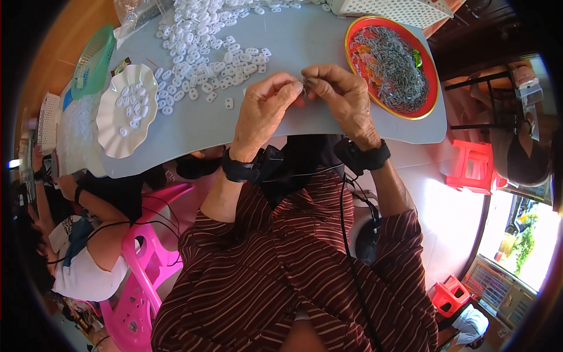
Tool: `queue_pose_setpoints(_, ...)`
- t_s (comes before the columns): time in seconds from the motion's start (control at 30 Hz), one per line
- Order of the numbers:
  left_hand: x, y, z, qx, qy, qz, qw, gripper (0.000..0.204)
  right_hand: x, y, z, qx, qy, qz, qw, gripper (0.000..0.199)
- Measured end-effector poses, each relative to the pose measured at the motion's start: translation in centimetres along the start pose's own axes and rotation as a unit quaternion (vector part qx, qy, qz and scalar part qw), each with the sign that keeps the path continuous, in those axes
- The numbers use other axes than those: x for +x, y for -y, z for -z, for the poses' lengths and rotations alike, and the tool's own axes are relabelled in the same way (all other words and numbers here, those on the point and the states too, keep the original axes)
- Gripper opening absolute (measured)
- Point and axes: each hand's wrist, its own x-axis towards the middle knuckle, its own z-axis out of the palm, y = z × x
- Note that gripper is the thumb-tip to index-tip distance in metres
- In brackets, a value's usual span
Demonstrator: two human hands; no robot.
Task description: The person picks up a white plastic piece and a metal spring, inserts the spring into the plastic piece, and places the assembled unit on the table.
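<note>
Above the near part of the grey table (193, 134), my left hand (262, 114) and my right hand (347, 104) meet fingertip to fingertip. Both are closed in a pinch around something small and dark, mostly hidden by the fingers. Left of my hands spreads a heap of small white plastic pieces (199, 67), many with two holes. One loose white piece (229, 103) lies close to my left hand. To the right of my right hand, a red round tray (433, 88) with a gold rim holds a pile of small grey metal-looking pieces (399, 73).
A scalloped white dish (111, 142) with several white pieces stands at the left, near a green basket (94, 58). A white perforated basket (393, 10) sits at the back. A person (88, 270) is beside a pink chair (149, 252); red stools (471, 167) stand right.
</note>
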Motion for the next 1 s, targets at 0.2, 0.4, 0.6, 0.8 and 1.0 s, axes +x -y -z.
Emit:
queue_pose_setpoints(0.2, -0.4, 0.3, -0.5, 0.022, -0.05, -0.042, 0.998, 0.023, 0.2, 0.3, 0.2, -0.017, 0.018, -0.008, 1.0, 0.017)
queue_pose_setpoints(0.4, -0.6, 0.3, -0.6, 0.08, -0.057, -0.077, 0.992, 0.022, 0.1, 0.0, 0.1, -0.027, 0.021, -0.003, 0.999, 0.018)
queue_pose_setpoints(0.6, -0.6, -0.1, -0.6, 0.08, -0.037, -0.034, 0.995, 0.021, -0.1, 0.0, 0.2, -0.039, 0.015, 0.004, 0.999, 0.015)
queue_pose_setpoints(0.8, -0.9, 1.0, -1.6, 0.199, -0.098, -0.198, 0.955, 0.016, -0.2, 0.1, 0.2, -0.029, 0.011, -0.004, 1.0, 0.013)
queue_pose_setpoints(1.0, -0.9, 0.7, -1.9, 0.273, -0.093, -0.222, 0.931, 0.012, -0.2, -0.1, 0.4, -0.016, 0.006, 0.006, 1.0, 0.013)
